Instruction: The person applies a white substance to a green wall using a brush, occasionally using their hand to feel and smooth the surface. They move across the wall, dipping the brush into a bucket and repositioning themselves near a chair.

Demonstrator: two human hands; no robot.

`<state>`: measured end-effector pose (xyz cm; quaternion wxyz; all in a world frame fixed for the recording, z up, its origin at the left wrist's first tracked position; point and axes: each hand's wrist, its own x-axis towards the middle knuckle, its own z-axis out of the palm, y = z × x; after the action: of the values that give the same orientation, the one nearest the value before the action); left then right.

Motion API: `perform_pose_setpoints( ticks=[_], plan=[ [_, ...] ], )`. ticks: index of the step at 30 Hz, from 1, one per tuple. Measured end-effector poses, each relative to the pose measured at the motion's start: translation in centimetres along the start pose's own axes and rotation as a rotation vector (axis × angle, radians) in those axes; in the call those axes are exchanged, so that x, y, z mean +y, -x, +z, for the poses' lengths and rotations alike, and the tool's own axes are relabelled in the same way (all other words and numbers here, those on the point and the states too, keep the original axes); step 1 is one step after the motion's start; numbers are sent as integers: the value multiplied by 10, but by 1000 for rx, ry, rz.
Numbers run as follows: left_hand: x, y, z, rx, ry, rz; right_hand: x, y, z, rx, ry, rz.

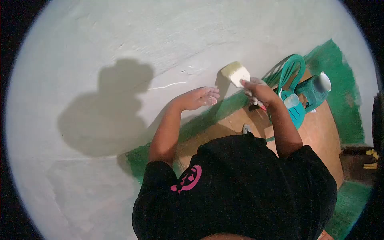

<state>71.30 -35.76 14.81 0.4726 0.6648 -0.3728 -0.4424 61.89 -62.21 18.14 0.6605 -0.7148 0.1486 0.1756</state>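
Note:
My right hand point(261, 93) is closed around a paintbrush point(237, 74). The brush has wide cream bristles with thick white paint on them, and a bit of red handle shows below my fingers. White smears mark the fingers of this hand. My left hand point(199, 98) hovers close to the white wall point(160, 60), its fingers loosely bent and apart with nothing visible in them. Whitish residue shows on its fingertips too. A raised white streak point(170, 85) runs along the wall left of that hand.
On my right stands a teal plastic chair point(297, 116) bearing a clear cup point(292, 101) and a dark teal container point(316, 94) with a white rim. A green painted band point(230, 105) borders the brown floor point(320, 136). A dark box-like object point(357, 164) sits at the far right.

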Motion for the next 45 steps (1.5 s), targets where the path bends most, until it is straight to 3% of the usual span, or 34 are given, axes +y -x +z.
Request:
perform_pose_setpoints(
  ticks=[3, 5, 7, 8, 10, 12, 15, 19, 23, 25, 29, 31, 33, 34, 35, 40, 45],
  plan=[
    [-7, -3, 1, -18, -3, -53, -13, 9, -4, -14, -149, -75],
    [-1, -7, 2, -24, 5, -67, -2, 0, -8, -12, -84, -105],
    [-1, -15, 3, -29, 7, -72, 5, -4, -6, 63, 65, 69],
    [-10, -22, 4, -31, 23, -72, 42, -28, -18, 71, 163, 140],
    [-26, -38, 4, -34, 35, -68, 76, -44, -19, 40, 75, 136],
    [-34, -50, 8, 26, -118, -220, 86, -49, -22, -2, 55, 111],
    [-13, -58, 19, 23, -28, -323, 22, -13, -30, 28, 27, 58],
    [-6, -74, 23, -6, -150, -396, -50, 52, -34, 28, -306, -279],
    [20, -83, 34, 9, -103, -362, -54, 57, -48, 91, -332, -314],
    [34, -87, 34, 20, -92, -322, -22, 34, -60, -75, -311, -170],
    [79, -89, 22, 36, -1, -328, 14, 12, -61, 63, -208, 74],
    [101, -101, 17, 85, 133, -396, 9, 5, -86, 20, -376, 135],
    [104, -123, 22, 96, 181, -392, 11, -5, -128, 79, -118, 92],
    [110, -130, 21, 105, 212, -378, 4, -7, -141, 45, -301, 24],
    [112, -141, 22, 104, 204, -396, -18, 4, -162, 51, -96, 46],
    [138, -197, 44, 137, 173, -402, -67, 48, -219, -158, -527, -224],
    [155, -272, 50, 158, 202, -461, -25, -2, -271, -138, -493, 0]
  ],
)
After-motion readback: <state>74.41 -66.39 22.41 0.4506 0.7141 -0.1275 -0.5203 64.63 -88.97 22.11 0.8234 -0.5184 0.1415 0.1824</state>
